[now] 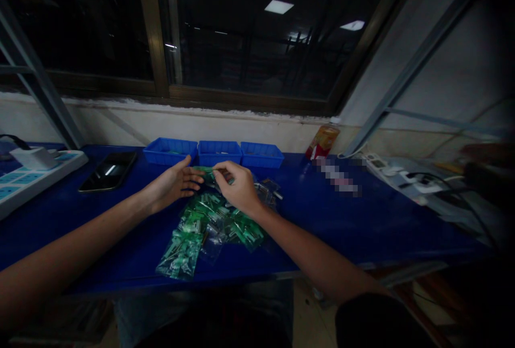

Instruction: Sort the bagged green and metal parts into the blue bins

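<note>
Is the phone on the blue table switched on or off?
Off, as far as it shows: the phone lies flat on the blue table with a dark screen that only reflects ceiling light.

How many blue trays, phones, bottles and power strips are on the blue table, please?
Blue trays: 3, in a row by the wall, namely the left tray, the middle tray and the right tray
Black phone: 1
Bottle: 1
White power strip: 1
Total: 6
</note>
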`<state>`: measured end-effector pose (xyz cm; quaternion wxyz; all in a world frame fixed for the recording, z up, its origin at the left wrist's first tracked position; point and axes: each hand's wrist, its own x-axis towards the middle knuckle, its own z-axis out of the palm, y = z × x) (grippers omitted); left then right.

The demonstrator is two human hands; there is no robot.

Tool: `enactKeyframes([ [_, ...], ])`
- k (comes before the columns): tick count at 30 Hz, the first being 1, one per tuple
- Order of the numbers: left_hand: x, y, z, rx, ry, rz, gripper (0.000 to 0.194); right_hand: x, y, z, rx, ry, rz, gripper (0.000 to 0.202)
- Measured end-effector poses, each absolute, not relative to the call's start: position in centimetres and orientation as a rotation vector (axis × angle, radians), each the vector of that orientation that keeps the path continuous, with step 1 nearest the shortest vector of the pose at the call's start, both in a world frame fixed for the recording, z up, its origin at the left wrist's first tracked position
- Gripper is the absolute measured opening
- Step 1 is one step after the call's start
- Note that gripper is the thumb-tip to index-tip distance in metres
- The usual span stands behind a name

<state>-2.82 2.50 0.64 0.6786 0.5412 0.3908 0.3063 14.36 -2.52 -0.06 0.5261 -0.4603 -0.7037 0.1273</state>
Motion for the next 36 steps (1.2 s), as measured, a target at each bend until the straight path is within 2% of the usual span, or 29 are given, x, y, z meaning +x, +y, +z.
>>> enactKeyframes([
  [4,-2.7,2.3,0.6,1.285,0.867,0.868,0.024,14.2,-2.9,0.2,-1.093,-1.773,0.271,0.020],
  [6,-2.7,2.1,0.6,1.471,0.865,0.980,0.022,14.3,-2.6,0.2,-1.098,-1.769,0.321,0.021],
  [9,-2.9,1.7,0.6,1.954,0.926,1.137,0.021,14.4,-2.1,0.2,-1.144,-1.654,0.460,0.013],
  [13,-3.0,1.1,0.4,2.548,0.863,1.157,0.020,14.4,-1.6,0.2,-1.232,-1.456,0.702,0.040],
  [15,-3.0,0.9,0.3,2.655,0.813,1.156,0.020,14.4,-1.5,0.0,-1.235,-1.413,0.757,0.040],
  [18,-2.8,1.1,0.1,2.618,0.801,1.138,0.019,14.4,-1.3,-0.4,-1.198,-1.454,0.674,0.029],
  [21,-2.7,1.6,0.1,2.280,0.910,1.031,0.022,14.4,-1.5,-0.6,-1.219,-1.536,0.466,0.022],
  [25,-2.8,2.3,0.3,1.543,0.954,0.859,0.046,14.3,-2.4,-0.3,-1.162,-1.742,0.244,0.023],
  [27,-2.8,2.4,0.3,1.355,0.912,0.826,0.045,14.2,-2.8,-0.1,-1.120,-1.824,0.207,0.028],
  [32,-2.8,2.2,0.5,1.536,0.889,0.960,0.023,14.0,-2.9,0.1,-1.083,-1.890,0.254,0.039],
  [36,-3.0,1.8,0.5,2.041,0.932,1.225,0.017,13.9,-2.3,0.0,-1.159,-1.664,0.441,0.015],
])
